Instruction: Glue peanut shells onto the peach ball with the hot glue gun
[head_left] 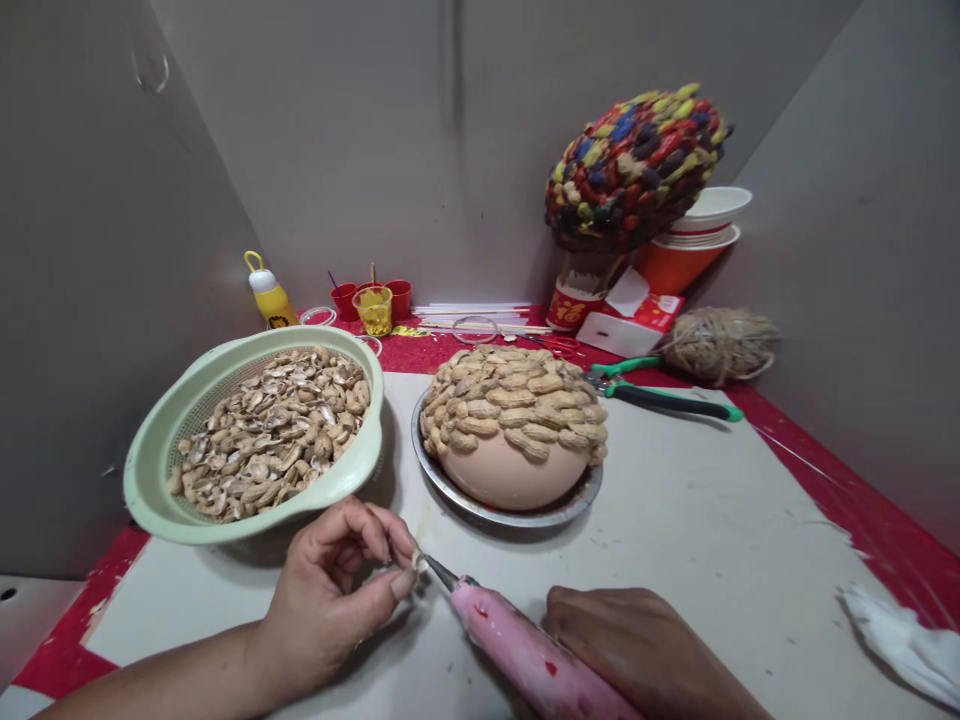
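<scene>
My left hand (334, 590) pinches a small peanut shell half (420, 565) between thumb and fingers, low on the table. My right hand (645, 650) grips a pink glue gun (525, 655) whose metal nozzle touches that shell. Just behind stands a pale green colander (150, 465) full of peanut shell halves (274, 430). To its right a peach-coloured dome (514, 470) sits on a metal plate (517, 515), its upper part covered with glued peanut shells (514, 400).
Green-handled pliers (660, 395) and a ball of twine (716, 345) lie at the right. Behind them are a multicoloured shell dome (634, 165) on a cup, stacked bowls (697, 235), small red cups (371, 298), a yellow bottle (270, 295) and white sticks (472, 310). White cloth (904, 640) lies bottom right.
</scene>
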